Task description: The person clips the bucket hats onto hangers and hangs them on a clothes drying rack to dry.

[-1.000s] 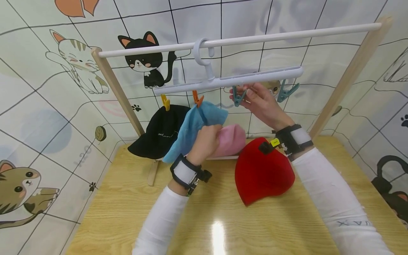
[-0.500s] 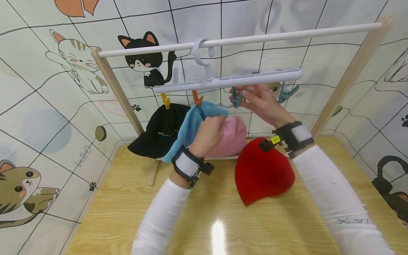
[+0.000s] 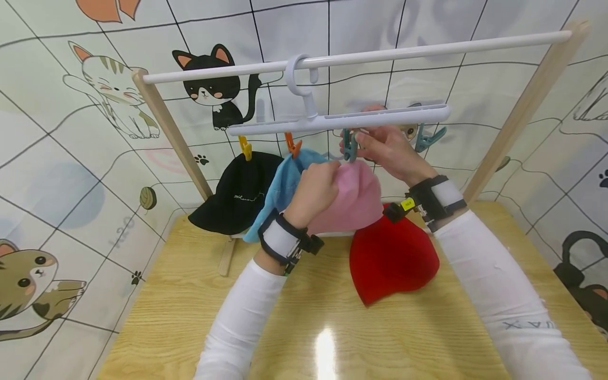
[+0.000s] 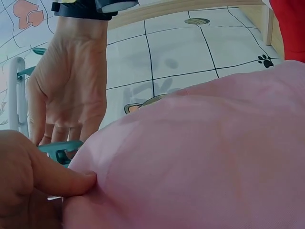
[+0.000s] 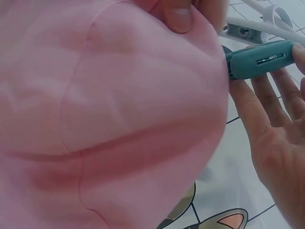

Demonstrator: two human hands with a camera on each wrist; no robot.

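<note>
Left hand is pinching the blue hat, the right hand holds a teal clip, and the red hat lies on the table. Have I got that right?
Not quite: the left hand pinches the pink hat, not the blue hat, as the left wrist view shows. The right hand holds a teal clip and the red hat lies on the table.

We seem to be in a little nook (image 3: pixel 285 31), home or shop we cannot tell: white walls (image 3: pixel 62 142) with cat pictures (image 3: pixel 212 89) stand on three sides of a wooden table (image 3: pixel 166 311), which holds a small clothes rack (image 3: pixel 404 54).
</note>
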